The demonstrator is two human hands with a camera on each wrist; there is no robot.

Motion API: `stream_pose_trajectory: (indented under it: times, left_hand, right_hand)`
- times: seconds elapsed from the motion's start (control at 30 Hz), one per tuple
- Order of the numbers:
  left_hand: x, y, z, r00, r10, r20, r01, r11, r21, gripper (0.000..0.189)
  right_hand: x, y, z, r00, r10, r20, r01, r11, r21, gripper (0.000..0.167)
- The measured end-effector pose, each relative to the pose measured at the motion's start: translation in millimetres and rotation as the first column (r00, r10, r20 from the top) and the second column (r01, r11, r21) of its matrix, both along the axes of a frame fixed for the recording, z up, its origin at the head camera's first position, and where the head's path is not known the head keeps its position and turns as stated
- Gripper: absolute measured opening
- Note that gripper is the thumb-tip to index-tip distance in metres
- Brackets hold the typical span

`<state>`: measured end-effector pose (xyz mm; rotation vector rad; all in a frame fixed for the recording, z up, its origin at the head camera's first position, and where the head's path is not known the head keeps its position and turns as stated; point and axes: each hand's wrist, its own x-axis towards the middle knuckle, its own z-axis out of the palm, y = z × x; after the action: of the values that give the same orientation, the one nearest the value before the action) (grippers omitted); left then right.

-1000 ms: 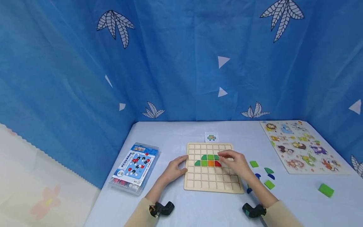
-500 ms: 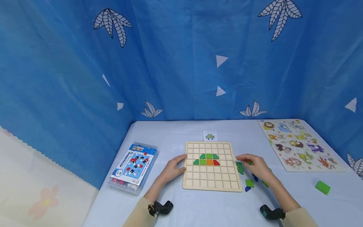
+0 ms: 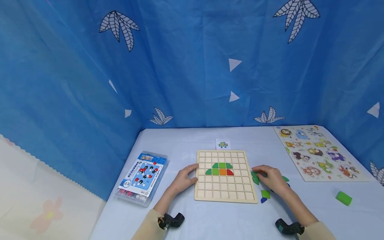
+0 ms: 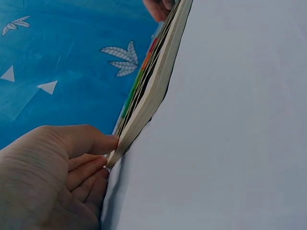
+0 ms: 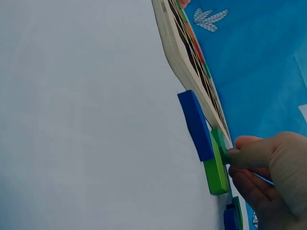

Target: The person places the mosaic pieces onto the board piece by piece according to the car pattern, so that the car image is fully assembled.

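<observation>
A wooden grid board (image 3: 225,196) lies flat on the table. Green, orange and red tiles (image 3: 222,171) form a dome shape in its squares. My left hand (image 3: 183,179) rests at the board's left edge, its thumb and fingertips touching the side, as the left wrist view also shows. Just off the board's right side, my right hand (image 3: 271,178) pinches a dark green tile (image 5: 219,145) between thumb and fingers. Around that hand lie a light green square tile (image 3: 265,194), a blue rounded tile (image 3: 263,200) and more green tiles, partly hidden beneath it.
A small pattern card (image 3: 223,144) touches the board's back edge. At left lies a clear plastic case (image 3: 142,178) of molecule-model parts. An animal puzzle board (image 3: 322,155) occupies the back right, with a green block (image 3: 344,198) in front. A blue curtain (image 3: 186,66) hangs behind.
My right hand has left the board's middle and come down to the loose tiles on the right, spreading some of them. The left hand has stayed at the board's left edge.
</observation>
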<state>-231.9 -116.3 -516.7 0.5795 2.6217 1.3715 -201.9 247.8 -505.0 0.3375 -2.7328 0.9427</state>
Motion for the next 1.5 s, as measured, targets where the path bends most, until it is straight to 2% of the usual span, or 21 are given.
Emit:
stream_pose_trajectory:
  times: [0.23, 0.6, 0.97, 1.1, 1.23, 1.33, 1.5]
  left_hand:
    - [0.2, 0.9, -0.8, 1.0, 0.003, -0.001, -0.003, 1.0, -0.005, 0.057]
    - [-0.4, 1.8, -1.3, 1.0, 0.017, -0.004, -0.017, 1.0, -0.018, 0.057]
    - [-1.0, 1.1, -2.3, 1.0, 0.002, -0.011, -0.002, 1.0, -0.008, 0.057]
    - [-1.0, 1.3, -3.5, 1.0, 0.004, 0.003, -0.004, 1.0, -0.007, 0.058]
    - [-1.8, 1.7, -4.9, 1.0, 0.01, 0.007, -0.01, 1.0, -0.004, 0.058]
    - [-2.5, 1.9, -5.3, 1.0, 0.012, -0.004, -0.012, 1.0, -0.001, 0.058]
    - [-2.8, 2.0, -5.2, 1.0, 0.007, -0.012, -0.007, 1.0, 0.004, 0.058]
  right_hand:
    - [-0.8, 1.2, -3.3, 1.0, 0.013, -0.021, -0.013, 1.0, 0.017, 0.025]
    - [-3.5, 2.1, -5.5, 0.995, -0.076, -0.062, 0.079, 0.996, 0.051, 0.023]
    - [-1.2, 3.3, -4.4, 0.994, -0.095, -0.056, 0.099, 0.993, 0.066, 0.023]
    - [-0.1, 4.6, -4.7, 0.997, -0.067, -0.038, 0.069, 0.996, 0.048, 0.033]
    - [0.7, 5.8, -5.3, 1.0, -0.015, 0.018, 0.014, 0.999, 0.044, 0.044]
    - [0.3, 6.3, -5.9, 0.999, 0.01, 0.031, -0.011, 0.999, 0.049, 0.043]
    - [-1.2, 6.7, -8.2, 1.0, -0.002, -0.017, 0.003, 0.998, 0.059, 0.035]
